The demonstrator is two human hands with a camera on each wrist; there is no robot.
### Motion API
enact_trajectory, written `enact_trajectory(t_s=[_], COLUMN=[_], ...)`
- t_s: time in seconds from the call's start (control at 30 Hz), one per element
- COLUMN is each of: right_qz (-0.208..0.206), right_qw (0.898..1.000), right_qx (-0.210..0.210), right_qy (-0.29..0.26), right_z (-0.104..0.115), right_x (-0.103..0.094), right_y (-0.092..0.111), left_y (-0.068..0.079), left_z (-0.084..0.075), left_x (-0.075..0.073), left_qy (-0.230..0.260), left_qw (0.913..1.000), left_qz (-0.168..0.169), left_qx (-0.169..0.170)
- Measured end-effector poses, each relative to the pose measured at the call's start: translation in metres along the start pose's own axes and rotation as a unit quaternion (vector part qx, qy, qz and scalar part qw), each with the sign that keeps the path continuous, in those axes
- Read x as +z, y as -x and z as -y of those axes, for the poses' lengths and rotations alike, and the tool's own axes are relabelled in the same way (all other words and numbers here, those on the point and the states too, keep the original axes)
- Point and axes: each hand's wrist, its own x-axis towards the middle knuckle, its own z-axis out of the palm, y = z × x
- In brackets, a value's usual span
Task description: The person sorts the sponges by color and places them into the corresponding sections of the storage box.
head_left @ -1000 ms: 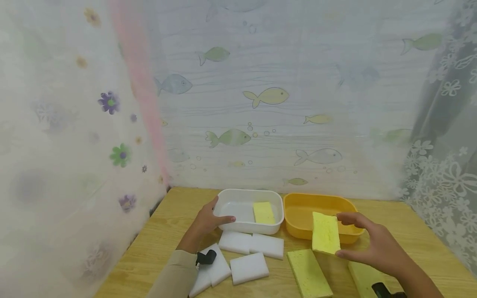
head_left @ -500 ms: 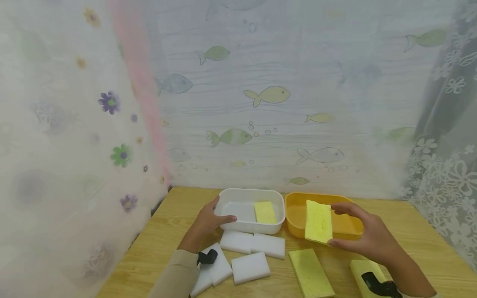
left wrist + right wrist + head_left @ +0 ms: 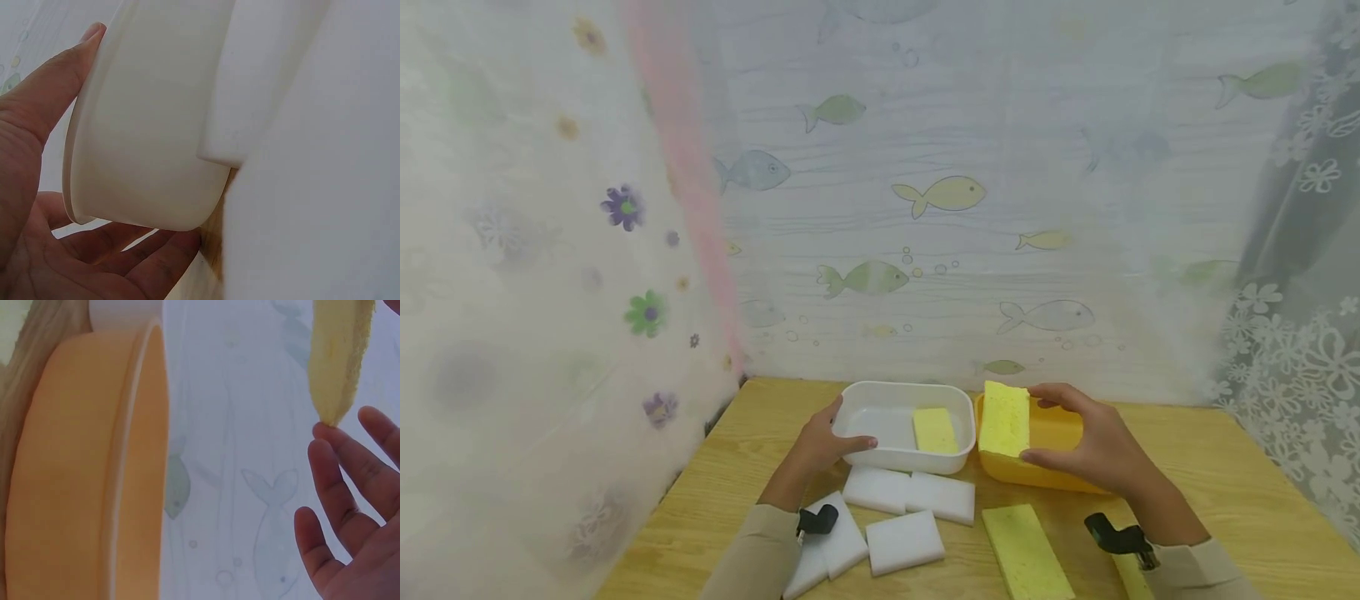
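At the left end of the white plastic tub [image 3: 895, 460], my left hand [image 3: 817, 442] holds its corner. The thumb lies along the front rim; in the left wrist view the fingers curve around the end wall of the tub [image 3: 150, 125]. Inside the tub lies a yellow sponge [image 3: 934, 430], toward its right. Between thumb and fingertips my right hand [image 3: 1093, 435] pinches another yellow sponge [image 3: 1004, 418], raised over the left part of the orange tub [image 3: 1037, 475]. That sponge [image 3: 340, 356] shows edge-on above the fingertips in the right wrist view.
In front of the tubs, several white sponge blocks [image 3: 905, 542] lie on the wooden table [image 3: 722, 492]. A yellow sponge [image 3: 1028, 552] lies right of them. Another yellow sponge [image 3: 1131, 575] is partly hidden under the right wrist. Patterned curtains [image 3: 865, 183] hang behind and at the sides.
My right hand has carried the yellow sponge left and upward, from the front of the orange tub to above its left end. The left hand has stayed at the white tub.
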Motion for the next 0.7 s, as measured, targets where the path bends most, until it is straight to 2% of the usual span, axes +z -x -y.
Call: enact_trajectory(t_s=[0.27, 0.7], right_qz=[0.025, 0.094], right_qw=[0.999, 0.995], right_qx=[-0.025, 0.023], right_qy=[-0.004, -0.02], right_z=[0.001, 0.003], right_x=[0.022, 0.056], right_y=[-0.028, -0.064], left_y=[-0.001, 0.001], left_z=[0.002, 0.0], left_x=[0.001, -0.002], left_qy=[-0.008, 0.006], left_qw=[1.0, 1.0], left_qz=[-0.002, 0.001], left_qx=[-0.004, -0.003])
